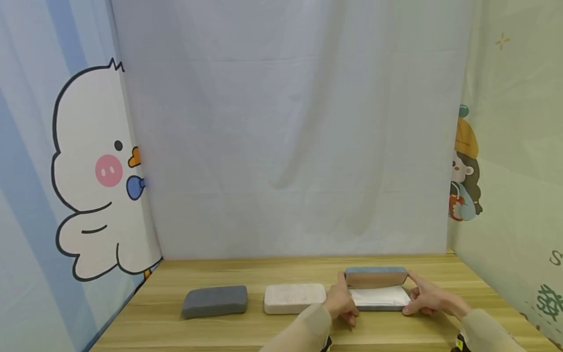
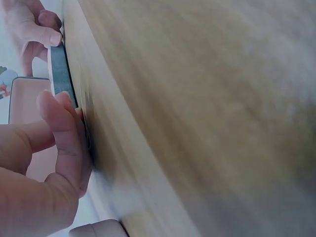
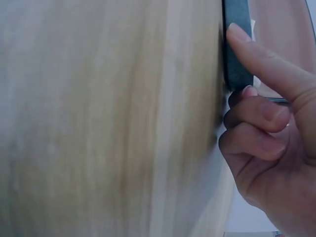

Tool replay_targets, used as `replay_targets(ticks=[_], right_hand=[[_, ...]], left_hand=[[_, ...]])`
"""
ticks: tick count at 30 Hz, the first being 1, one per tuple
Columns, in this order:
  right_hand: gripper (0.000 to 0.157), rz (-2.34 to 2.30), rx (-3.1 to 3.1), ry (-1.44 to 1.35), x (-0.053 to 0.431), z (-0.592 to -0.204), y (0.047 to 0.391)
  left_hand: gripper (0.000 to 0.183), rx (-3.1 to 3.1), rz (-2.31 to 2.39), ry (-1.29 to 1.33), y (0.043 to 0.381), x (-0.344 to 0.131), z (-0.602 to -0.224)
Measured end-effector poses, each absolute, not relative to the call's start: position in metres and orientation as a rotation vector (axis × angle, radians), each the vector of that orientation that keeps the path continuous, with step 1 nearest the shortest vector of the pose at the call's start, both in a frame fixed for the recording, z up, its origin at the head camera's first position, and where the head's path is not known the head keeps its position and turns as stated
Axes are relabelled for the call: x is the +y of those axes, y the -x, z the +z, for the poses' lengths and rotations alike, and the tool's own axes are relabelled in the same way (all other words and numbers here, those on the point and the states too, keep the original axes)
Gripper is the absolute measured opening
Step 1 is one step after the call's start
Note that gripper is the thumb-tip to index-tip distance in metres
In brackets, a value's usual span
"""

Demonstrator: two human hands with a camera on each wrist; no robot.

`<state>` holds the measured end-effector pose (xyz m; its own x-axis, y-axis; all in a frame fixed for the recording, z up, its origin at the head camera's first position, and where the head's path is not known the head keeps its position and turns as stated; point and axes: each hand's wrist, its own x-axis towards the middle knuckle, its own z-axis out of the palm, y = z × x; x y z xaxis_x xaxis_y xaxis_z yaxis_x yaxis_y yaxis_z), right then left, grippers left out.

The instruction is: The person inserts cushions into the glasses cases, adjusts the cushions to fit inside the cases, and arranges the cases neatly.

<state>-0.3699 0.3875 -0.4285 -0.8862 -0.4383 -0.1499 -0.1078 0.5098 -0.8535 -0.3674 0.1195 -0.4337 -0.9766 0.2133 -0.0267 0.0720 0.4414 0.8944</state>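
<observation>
A blue eyeglass case point(image 1: 378, 308) sits on the table with its lid point(image 1: 376, 278) raised, showing a pinkish-tan lining. White cloth-like material point(image 1: 380, 297) fills its lower half. My left hand point(image 1: 339, 299) holds the case's left end, the index finger reaching up by the lid and the others bent at the base. At the opposite end, my right hand point(image 1: 426, 296) grips it, index finger extended to the lid. In the right wrist view, the right thumb point(image 3: 242, 37) presses the front wall of the case point(image 3: 238, 61), with the other fingers curled beside its corner.
To the left on the wooden table point(image 1: 246, 335) lie a closed white case point(image 1: 294, 298), close by my left forearm, and a closed dark grey case point(image 1: 215, 301) farther out. A pale curtain point(image 1: 299, 146) hangs behind the table, with printed cloths at both sides.
</observation>
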Motion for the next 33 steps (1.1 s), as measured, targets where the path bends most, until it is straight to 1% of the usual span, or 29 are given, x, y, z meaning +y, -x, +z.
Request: replay_targets(ticks=[8,19,21,24,28,31,33], right_hand=[[0.118,-1.438,2.286,0.430,0.397,-0.432,0.374],[0.116,-1.493,2.239,0.457,0.398,-0.436,0.376],[0.114,-1.501,2.233,0.471,0.398,-0.436,0.377],[0.101,-1.517,2.219,0.509,0.398,-0.437,0.377],[0.073,-1.528,2.212,0.567,0.398,-0.439,0.377],[0.063,-1.531,2.213,0.599,0.398,-0.440,0.377],[0.062,-1.533,2.217,0.607,0.398,-0.441,0.377]], left_hand=[[0.079,2.411,1.715,-0.325,0.363,0.114,-0.432],[0.071,2.381,1.750,-0.398,0.360,0.108,-0.430],[0.070,2.383,1.753,-0.406,0.361,0.108,-0.431],[0.071,2.383,1.758,-0.406,0.362,0.108,-0.432],[0.071,2.390,1.749,-0.405,0.364,0.108,-0.434],[0.070,2.398,1.741,-0.419,0.364,0.108,-0.436],[0.069,2.404,1.745,-0.432,0.365,0.109,-0.438]])
